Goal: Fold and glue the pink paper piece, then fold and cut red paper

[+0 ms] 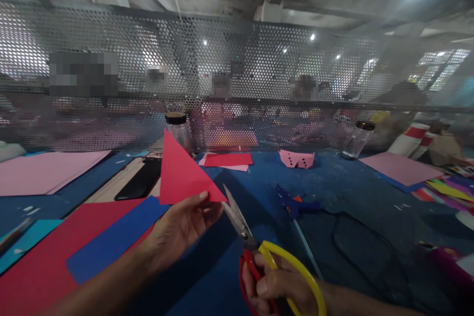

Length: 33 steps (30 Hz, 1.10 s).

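A red paper triangle is pinched in my left hand, thumb on its face near the lower right corner. My right hand grips scissors with one red and one yellow handle loop. The scissor blades are parted, and their tips reach the triangle's right corner; whether paper lies between them I cannot tell. Below my left forearm lie a blue paper strip and a large red sheet. A blue glue gun with a dark cord rests right of the scissors.
A black phone lies left of the triangle. Behind it stands a dark-lidded jar. A folded pink paper piece with black dots, a clear bottle and pink sheets are farther back. A perforated metal screen borders the table.
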Motion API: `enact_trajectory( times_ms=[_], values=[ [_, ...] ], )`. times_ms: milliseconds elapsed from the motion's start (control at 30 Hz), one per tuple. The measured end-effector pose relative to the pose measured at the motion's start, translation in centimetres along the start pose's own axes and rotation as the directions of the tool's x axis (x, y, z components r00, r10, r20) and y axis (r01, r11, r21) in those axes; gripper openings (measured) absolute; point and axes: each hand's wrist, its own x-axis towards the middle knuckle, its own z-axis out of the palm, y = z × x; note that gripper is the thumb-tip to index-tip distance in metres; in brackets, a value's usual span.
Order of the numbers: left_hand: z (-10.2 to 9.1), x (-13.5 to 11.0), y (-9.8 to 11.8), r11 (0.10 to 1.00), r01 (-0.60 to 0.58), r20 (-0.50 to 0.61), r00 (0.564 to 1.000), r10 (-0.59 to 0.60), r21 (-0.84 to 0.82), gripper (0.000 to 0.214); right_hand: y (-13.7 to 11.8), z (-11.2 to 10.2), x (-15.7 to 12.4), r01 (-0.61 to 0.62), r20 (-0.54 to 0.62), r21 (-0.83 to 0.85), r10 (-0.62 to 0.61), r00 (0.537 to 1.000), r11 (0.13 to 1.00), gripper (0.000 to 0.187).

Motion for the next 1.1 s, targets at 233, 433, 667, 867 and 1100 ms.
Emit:
enact_trajectory(
  times_ms=[233, 433, 667, 867, 1100],
  values=[
    [-0.14, 0.39, 0.57, 0.988, -0.127, -0.055, 0.99, 0.132, 0.09, 0.004, 0.18, -0.37, 0.09, 0.014, 0.001, 0.005, -0.014, 1.0, 1.0, 0.024],
    [-0.35, 0.34, 0.75, 0.988, -0.114, -0.022, 0.993, 0.118, 0.107, 0.005, 0.08, -0.45, 0.04, 0.021, 0.026, 0.018, -0.022, 0.999, 1.0, 0.022],
    [-0.17, 0.18, 0.52, 0.989, -0.075, -0.062, 0.995, 0.083, 0.129, 0.01, 0.07, -0.6, 0.22, 0.037, 0.068, 0.025, -0.039, 0.997, 0.999, 0.022],
    [-0.05, 0.02, 0.35, 0.984, -0.08, -0.037, 0.995, 0.087, 0.161, 0.003, 0.26, -0.63, 0.45, 0.043, 0.058, 0.025, -0.045, 0.997, 0.999, 0.02],
    [-0.16, 0.04, 0.37, 0.958, -0.1, 0.004, 0.995, 0.103, 0.27, 0.007, 0.32, -0.75, 0.52, 0.055, 0.072, 0.033, -0.057, 0.996, 0.998, 0.02]
  ],
)
